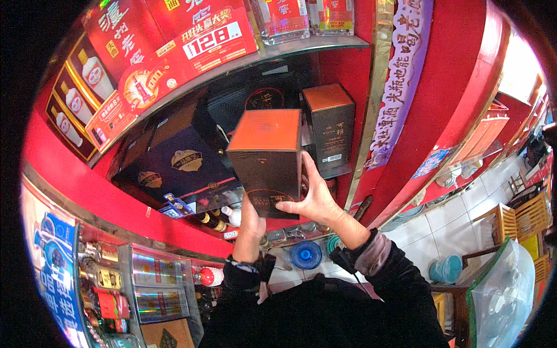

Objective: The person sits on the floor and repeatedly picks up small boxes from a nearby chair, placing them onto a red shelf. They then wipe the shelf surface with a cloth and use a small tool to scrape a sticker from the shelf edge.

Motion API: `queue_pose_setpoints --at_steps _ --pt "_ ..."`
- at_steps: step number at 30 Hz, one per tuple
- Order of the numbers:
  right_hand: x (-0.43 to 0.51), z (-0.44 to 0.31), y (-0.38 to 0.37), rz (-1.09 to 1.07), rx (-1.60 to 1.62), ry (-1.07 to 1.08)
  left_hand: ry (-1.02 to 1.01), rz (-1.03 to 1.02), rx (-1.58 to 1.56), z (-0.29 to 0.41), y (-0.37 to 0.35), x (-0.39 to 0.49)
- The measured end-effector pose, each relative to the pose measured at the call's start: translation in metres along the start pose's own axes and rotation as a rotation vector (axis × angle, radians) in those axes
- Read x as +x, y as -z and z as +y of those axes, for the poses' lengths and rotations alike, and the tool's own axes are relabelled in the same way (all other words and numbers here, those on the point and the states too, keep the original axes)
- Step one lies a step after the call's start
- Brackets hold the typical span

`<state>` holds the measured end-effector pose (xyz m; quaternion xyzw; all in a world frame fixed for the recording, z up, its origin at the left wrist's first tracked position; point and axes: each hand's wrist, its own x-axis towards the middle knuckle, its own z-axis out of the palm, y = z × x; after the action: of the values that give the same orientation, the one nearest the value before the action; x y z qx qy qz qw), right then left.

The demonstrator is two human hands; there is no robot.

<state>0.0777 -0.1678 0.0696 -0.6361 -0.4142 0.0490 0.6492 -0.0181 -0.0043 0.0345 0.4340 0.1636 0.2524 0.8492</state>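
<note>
Both my hands hold a dark brown gift box with an orange top (265,165) upright in front of a glass shelf. My right hand (315,198) grips its right side, with the thumb across the lower front. Along the lower left side lies my left hand (252,219), its fingers mostly hidden behind the box. A similar orange-topped box (330,130) stands on the shelf just to the right. Behind and to the left are dark blue boxes with gold emblems (185,161). A black box with an orange oval mark (261,93) is partly hidden farther back.
Above runs a glass shelf edge (322,43) carrying red boxes (143,48) with a price card. Lower left, a display case holds liquor bottles (104,278). A blue water jug (306,254) is on the tiled floor. At right are a mesh food cover (500,291) and wooden chairs (528,217).
</note>
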Motion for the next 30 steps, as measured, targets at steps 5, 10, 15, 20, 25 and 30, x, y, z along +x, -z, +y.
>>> queue_pose_setpoints --at_steps 5,10,15,20,25,30 --pt "0.031 0.022 -0.003 0.045 -0.143 0.011 0.083 -0.016 0.178 0.010 -0.004 0.053" --pt "0.048 0.041 -0.001 0.067 -0.213 -0.056 0.132 -0.083 0.169 0.005 -0.007 0.084" --pt "0.055 0.058 0.001 0.068 -0.220 -0.059 0.131 -0.056 0.119 0.001 -0.017 0.092" --pt "0.058 0.068 0.004 0.062 -0.212 -0.065 0.110 -0.177 0.059 -0.012 0.001 0.101" --pt "0.060 0.072 0.005 0.024 -0.218 -0.078 0.057 -0.405 0.027 -0.008 0.026 0.111" --pt "0.061 0.077 0.009 -0.012 -0.200 -0.050 -0.017 -0.441 0.283 -0.008 0.017 0.113"
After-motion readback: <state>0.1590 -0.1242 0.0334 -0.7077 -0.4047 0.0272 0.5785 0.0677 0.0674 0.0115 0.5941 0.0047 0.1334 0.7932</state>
